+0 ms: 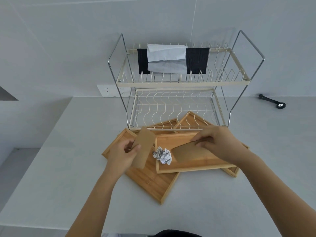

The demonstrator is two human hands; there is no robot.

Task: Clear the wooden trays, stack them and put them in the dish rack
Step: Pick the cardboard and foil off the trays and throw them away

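Head view: left hand [124,155] pinches one cardboard strip [142,147] upright; right hand [220,142] fingers clamp 2nd strip [189,153] lying in top tray [196,166]. Lift both clear w/o tipping, then grab crumpled paper [162,155]. Trays overlap just in front of dish rack [172,106].

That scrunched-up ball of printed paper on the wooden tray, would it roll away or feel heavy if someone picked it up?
The crumpled ball of printed white paper is probably very light, being loosely scrunched with visible folds. It likely squashes under fingers rather than resisting. Its lumpy shape suggests it would tumble only briefly, and the light wooden tray has a raised rim that should stop it.
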